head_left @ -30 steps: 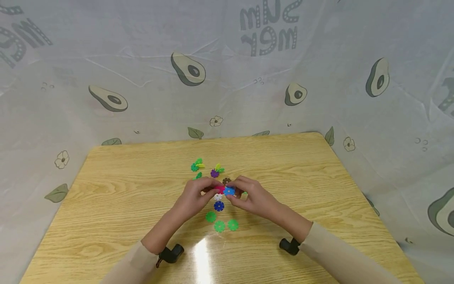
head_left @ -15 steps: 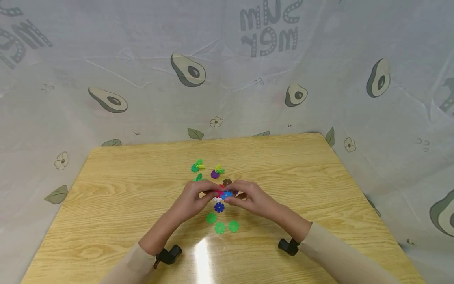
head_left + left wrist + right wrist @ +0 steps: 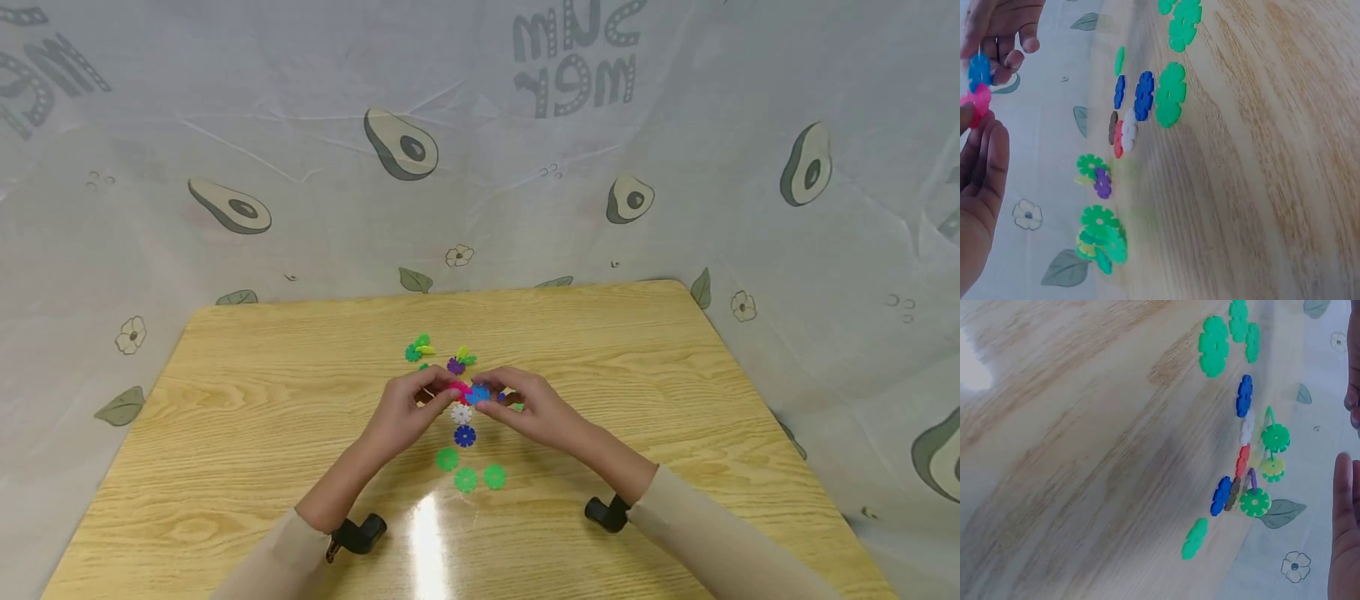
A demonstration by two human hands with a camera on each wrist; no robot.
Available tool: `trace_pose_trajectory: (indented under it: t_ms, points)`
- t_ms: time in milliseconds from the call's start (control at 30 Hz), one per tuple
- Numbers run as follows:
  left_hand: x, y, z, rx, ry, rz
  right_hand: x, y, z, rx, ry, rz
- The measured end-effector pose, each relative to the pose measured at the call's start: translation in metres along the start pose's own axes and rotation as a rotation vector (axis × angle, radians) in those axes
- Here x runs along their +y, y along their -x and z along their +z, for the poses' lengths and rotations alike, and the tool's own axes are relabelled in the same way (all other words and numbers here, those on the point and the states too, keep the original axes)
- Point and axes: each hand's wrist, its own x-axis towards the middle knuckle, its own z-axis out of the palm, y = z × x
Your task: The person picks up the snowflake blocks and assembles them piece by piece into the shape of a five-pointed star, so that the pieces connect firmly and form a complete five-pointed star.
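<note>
Pinched in my left hand (image 3: 401, 410) is a pink snowflake-shaped plastic building disc (image 3: 980, 99). My right hand (image 3: 538, 412) pinches a light blue disc (image 3: 477, 395) of the same notched kind. In the left wrist view the blue disc (image 3: 979, 70) meets the pink one edge to edge, above the table. I cannot tell whether their slots are interlocked. Below the hands lie a white disc (image 3: 461, 414) and a dark blue disc (image 3: 465, 436). The right wrist view shows a red disc (image 3: 1242, 460) and a brown disc (image 3: 1232, 494); it cuts off both hands.
Several green discs, one of them here (image 3: 466, 480), lie nearer the front of the wooden table (image 3: 247, 433). Behind the hands stand joined clusters, one green and yellow (image 3: 415, 351), another with a purple disc (image 3: 456, 366). A patterned cloth (image 3: 480, 208) hangs around the table.
Both hands have lifted slightly and tilted the two discs, still keeping them together. The white disc beneath now shows more fully. Discs on the table have stayed put.
</note>
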Motion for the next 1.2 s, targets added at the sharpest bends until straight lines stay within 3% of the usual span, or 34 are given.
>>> trace_pose_trajectory:
  t_ms: [167, 367, 500, 733, 1067, 1200]
  points:
    - [-0.002, 0.001, -0.004, 0.056, 0.009, -0.05, 0.008, 0.007, 0.002, -0.069, 0.002, 0.088]
    - [-0.003, 0.001, -0.006, 0.073, 0.005, -0.084, 0.025, 0.03, 0.008, -0.353, 0.157, 0.134]
    - [-0.002, 0.0, -0.005, 0.075, 0.031, -0.097, 0.031, 0.041, 0.013, -0.448, 0.282, 0.118]
    - [-0.001, -0.004, -0.001, 0.071, 0.09, -0.12, 0.03, 0.045, 0.015, -0.45, 0.386, 0.021]
    - [0.001, -0.005, 0.003, 0.053, 0.109, -0.122, 0.033, 0.045, 0.018, -0.441, 0.379, -0.018]
    - [0.001, -0.005, 0.003, 0.043, 0.119, -0.121, 0.033, 0.047, 0.018, -0.426, 0.407, -0.069]
